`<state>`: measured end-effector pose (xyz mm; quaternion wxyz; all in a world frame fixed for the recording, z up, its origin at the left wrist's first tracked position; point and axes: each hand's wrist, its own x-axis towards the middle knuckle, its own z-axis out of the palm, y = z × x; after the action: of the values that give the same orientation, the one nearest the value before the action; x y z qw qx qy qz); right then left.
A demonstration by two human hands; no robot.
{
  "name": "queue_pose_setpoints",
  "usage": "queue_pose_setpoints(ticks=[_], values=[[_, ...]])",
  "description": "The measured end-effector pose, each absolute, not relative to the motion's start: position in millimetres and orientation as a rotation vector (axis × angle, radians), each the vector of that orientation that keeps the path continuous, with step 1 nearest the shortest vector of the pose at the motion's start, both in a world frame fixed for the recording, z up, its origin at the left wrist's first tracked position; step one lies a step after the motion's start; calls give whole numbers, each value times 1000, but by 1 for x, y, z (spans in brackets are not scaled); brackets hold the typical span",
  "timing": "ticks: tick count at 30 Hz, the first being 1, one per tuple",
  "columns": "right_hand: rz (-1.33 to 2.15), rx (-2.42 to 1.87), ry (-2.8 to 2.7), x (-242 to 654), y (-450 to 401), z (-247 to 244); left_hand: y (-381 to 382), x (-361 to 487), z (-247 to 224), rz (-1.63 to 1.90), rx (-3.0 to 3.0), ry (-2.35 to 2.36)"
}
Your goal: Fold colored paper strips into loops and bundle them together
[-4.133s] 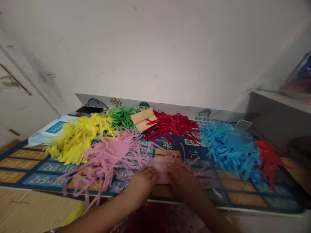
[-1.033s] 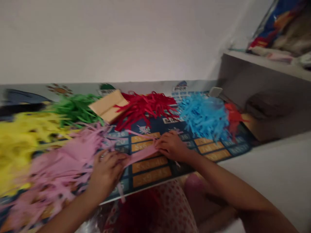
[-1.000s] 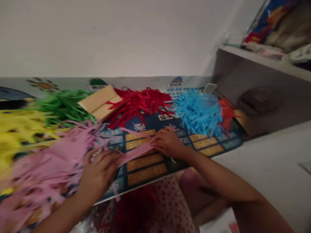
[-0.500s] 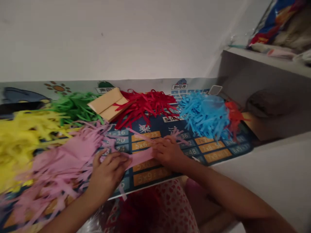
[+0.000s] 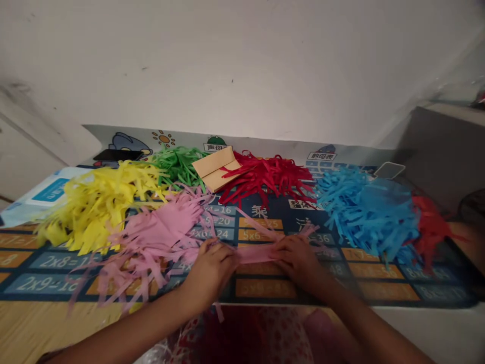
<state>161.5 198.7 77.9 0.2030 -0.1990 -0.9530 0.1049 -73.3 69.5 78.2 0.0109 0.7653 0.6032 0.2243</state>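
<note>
A folded band of pink tissue paper (image 5: 254,254) with cut fringe at its ends lies across the printed mat (image 5: 64,260). My left hand (image 5: 214,268) pinches the band's left end, fingers curled over it. At its right end, my right hand (image 5: 299,260) presses and grips the paper with bent fingers. Thin pink strips stick out above and below both hands. To the left of my left hand is a heap of pink fringed tissue paper (image 5: 162,225), touching or nearly touching it.
Behind lie yellow (image 5: 102,202), green (image 5: 180,164), red (image 5: 271,177) and blue (image 5: 369,207) fringed paper piles. A tan folded card (image 5: 215,169) leans by the red one. A wipes pack (image 5: 47,192) and a dark phone-like slab (image 5: 123,155) are at left. An orange-red bundle (image 5: 432,230) lies right.
My view has swung left, so everything sits further right in the picture and the wipes pack has come into sight. Both hands stay on the pink paper band.
</note>
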Motion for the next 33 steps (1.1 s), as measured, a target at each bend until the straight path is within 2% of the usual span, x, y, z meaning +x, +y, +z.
queue_pose_setpoints(ticks=[5, 11, 25, 28, 30, 33], values=[[489, -809, -2636, 150, 207, 81, 79, -76, 91, 572, 2205, 2011], [395, -998, -2557, 134, 207, 74, 89, -71, 92, 356, 2148, 2177], [416, -1093, -2555, 130, 211, 76, 91, -70, 87, 313, 2125, 2199], [358, -1118, -2557, 131, 209, 76, 90, -71, 86, 399, 2111, 2221], [195, -1034, -2526, 134, 207, 78, 89, -71, 84, 496, 2252, 2194], [-27, -642, -2571, 141, 205, 80, 87, -70, 83, 467, 2614, 2032]])
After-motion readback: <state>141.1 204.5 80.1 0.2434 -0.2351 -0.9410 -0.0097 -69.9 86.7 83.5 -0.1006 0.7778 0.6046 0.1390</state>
